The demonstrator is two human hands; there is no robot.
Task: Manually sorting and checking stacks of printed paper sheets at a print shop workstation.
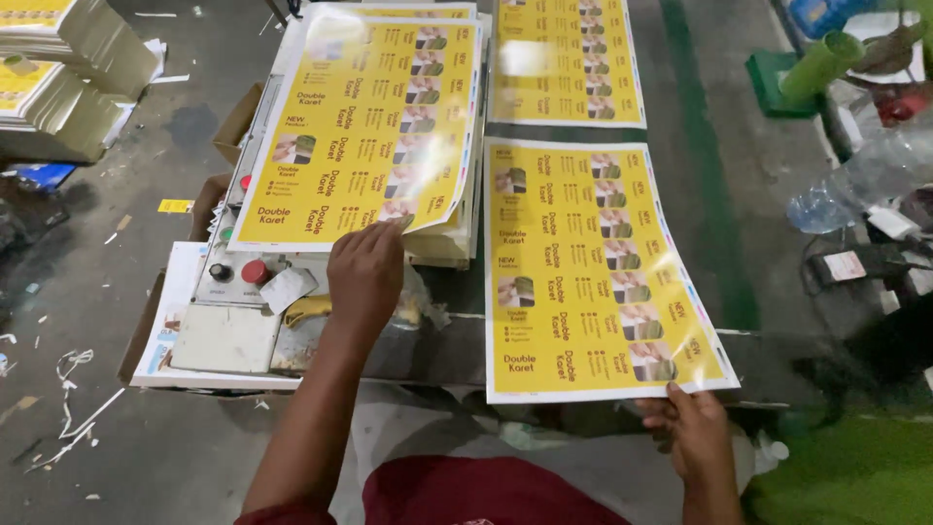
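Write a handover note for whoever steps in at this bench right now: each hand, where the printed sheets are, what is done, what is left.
Left hand: fingertips on the near edge of the top yellow printed sheet on the stack, which lies over the machine's control panel.
Right hand: pinching the near edge of a single glossy yellow sheet, held out flat to the right of the stack.
A third sheet lies further back, beyond the held one.
Done: one sheet is off the stack and in hand.
Left: the stack looks thick, so many sheets appear to remain; the held sheet is not set down yet.
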